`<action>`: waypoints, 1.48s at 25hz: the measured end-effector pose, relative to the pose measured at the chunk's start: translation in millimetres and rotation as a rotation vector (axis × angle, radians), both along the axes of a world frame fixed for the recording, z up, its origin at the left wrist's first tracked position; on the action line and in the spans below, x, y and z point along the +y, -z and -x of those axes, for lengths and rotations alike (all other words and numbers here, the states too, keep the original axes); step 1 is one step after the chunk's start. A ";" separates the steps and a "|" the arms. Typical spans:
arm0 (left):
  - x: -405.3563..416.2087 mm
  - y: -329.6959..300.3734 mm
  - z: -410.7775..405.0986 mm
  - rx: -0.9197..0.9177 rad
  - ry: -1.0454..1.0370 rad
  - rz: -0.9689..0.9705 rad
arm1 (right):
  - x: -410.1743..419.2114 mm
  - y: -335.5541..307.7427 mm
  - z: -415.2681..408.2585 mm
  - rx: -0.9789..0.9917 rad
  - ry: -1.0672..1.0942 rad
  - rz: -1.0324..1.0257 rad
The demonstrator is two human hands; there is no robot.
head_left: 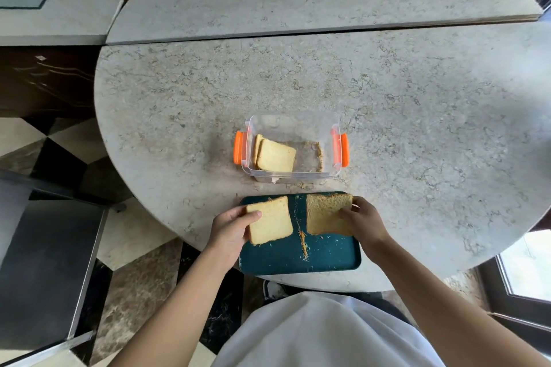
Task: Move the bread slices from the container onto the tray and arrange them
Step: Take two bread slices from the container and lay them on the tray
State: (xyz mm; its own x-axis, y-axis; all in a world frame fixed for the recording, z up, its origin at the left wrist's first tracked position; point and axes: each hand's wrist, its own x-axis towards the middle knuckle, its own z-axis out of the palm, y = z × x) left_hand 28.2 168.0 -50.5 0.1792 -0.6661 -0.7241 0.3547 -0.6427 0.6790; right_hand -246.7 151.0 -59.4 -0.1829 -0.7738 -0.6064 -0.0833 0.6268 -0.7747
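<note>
A dark teal tray (325, 256) lies at the near edge of the stone table. My left hand (231, 228) grips a pale yellow bread slice (271, 222) by its left edge over the tray's left half. My right hand (362, 222) holds a browner bread slice (323, 213) by its right edge over the tray's right half. Behind the tray stands a clear plastic container (298, 125) with orange clips. Two more slices (275, 156) lean against its left wall. Whether the held slices rest flat on the tray I cannot tell.
Crumbs and a strip of crust (303, 244) lie on the tray's middle. The round stone table (417, 116) stretches far behind and to the right. A dark counter (44, 262) stands at the left, over a chequered floor.
</note>
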 end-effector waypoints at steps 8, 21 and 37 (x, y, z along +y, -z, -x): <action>-20.3 12.5 15.3 -0.070 0.017 -0.117 | -11.2 16.7 -1.3 0.040 -0.024 -0.097; -37.9 20.0 5.0 -0.234 0.154 -0.214 | -18.0 11.9 -3.6 0.348 -0.237 -0.037; -38.6 -40.9 6.7 -0.422 0.395 0.012 | -12.0 -20.3 -29.9 0.529 -0.403 0.187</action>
